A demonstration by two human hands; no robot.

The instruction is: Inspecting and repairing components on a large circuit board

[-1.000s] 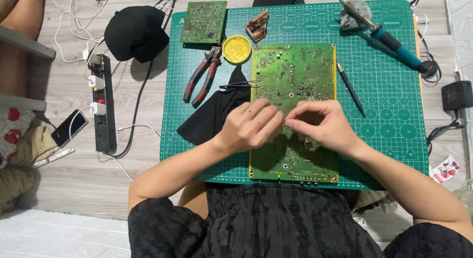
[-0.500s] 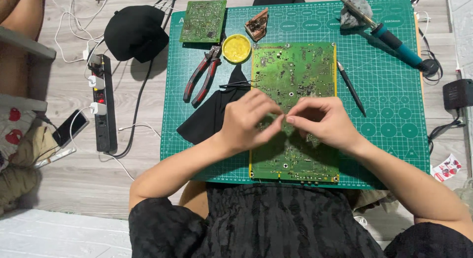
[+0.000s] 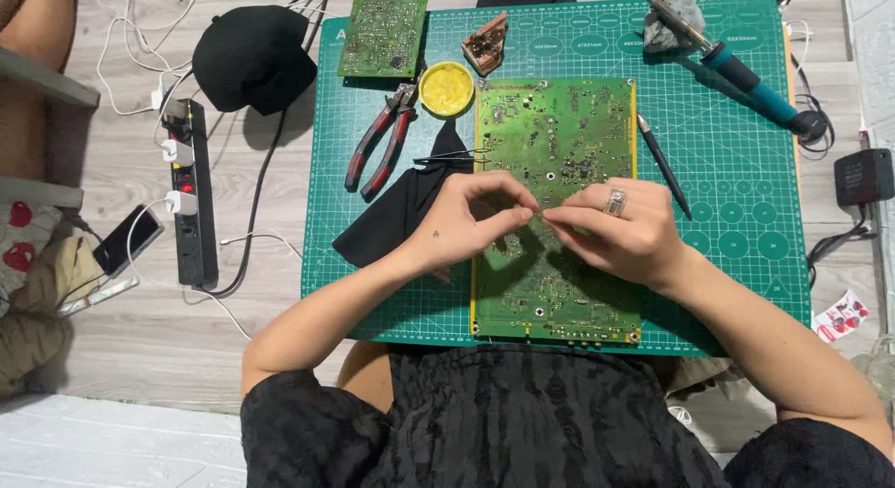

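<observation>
While pinching, both hands (image 3: 541, 218) hover over the circuit board (image 3: 559, 134).

circuit board (image 3: 556, 162): glossy green laminate | mat (image 3: 736, 171): matt, probably rubber

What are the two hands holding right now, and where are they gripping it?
Both hands, left and right, pinch fingertips together over the large green circuit board. Whatever sits between them is too small to tell.

Home electronics repair spot, green cutting mat (image 3: 746, 171) on wood floor (image 3: 140, 339), soldering iron (image 3: 746, 73), circuit boards (image 3: 382, 36), power strip (image 3: 191, 194)
</observation>
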